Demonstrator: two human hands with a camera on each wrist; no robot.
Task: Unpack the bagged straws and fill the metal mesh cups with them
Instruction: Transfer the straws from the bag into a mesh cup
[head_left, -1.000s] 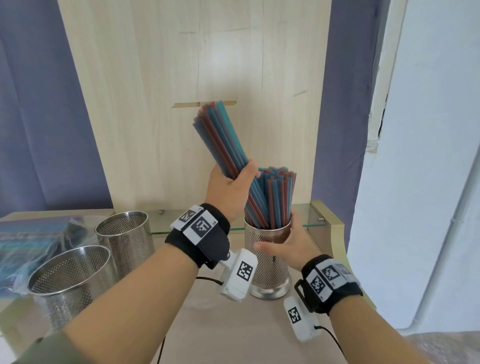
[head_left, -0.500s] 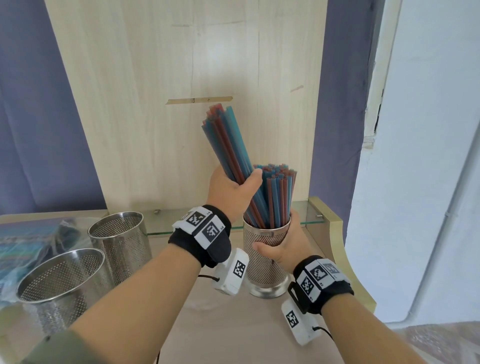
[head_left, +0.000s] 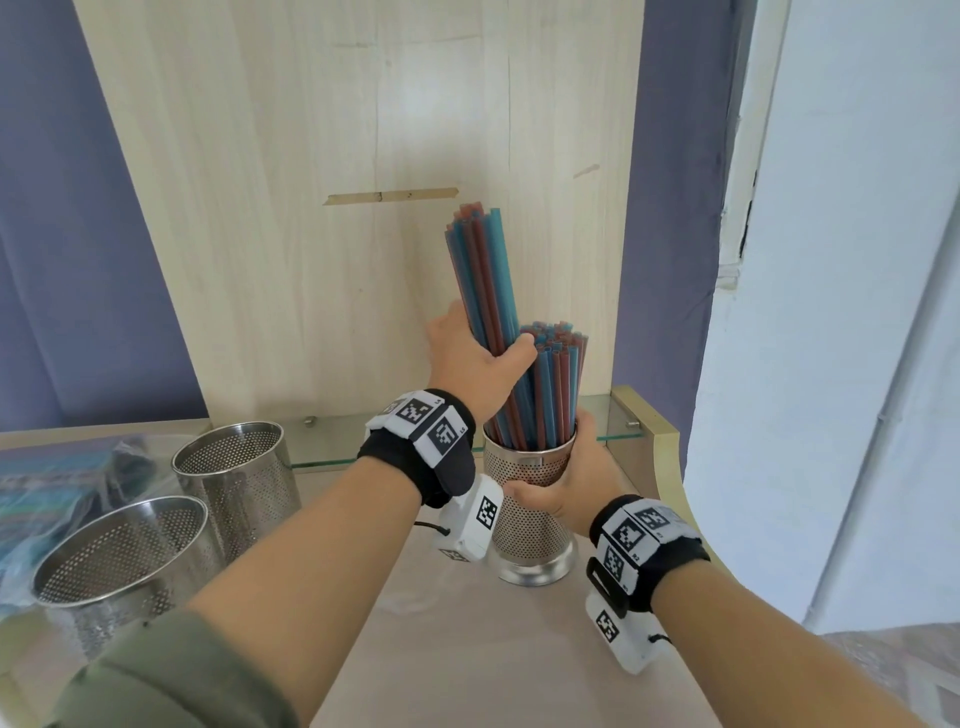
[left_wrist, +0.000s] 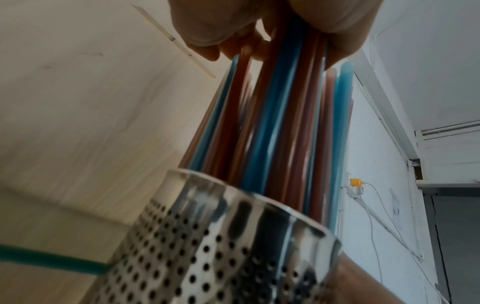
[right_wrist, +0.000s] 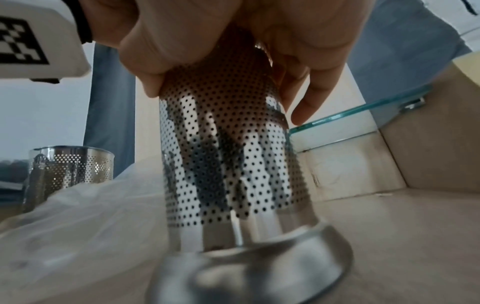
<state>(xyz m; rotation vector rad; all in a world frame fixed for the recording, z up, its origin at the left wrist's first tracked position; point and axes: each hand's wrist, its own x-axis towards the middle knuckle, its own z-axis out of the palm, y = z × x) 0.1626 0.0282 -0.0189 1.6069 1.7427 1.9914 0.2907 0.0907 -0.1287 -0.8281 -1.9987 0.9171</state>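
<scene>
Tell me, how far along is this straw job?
Partly done. One cup, gripped by the right hand, already stands full of straws. In hand: the left hand holds a bundle with its lower ends in that cup. Left: two cups beside it show no straws, and a bag still holds more.

The cup (head_left: 527, 506) under my right hand (head_left: 571, 486) is shiny perforated steel with a polished, mirror-like base. The straws (head_left: 485, 291) in my left hand (head_left: 475, 364) look like smooth, translucent plastic. The back panel (head_left: 311, 234) is matt pale wood grain; the shelf (head_left: 332, 447) is clear glass.
</scene>
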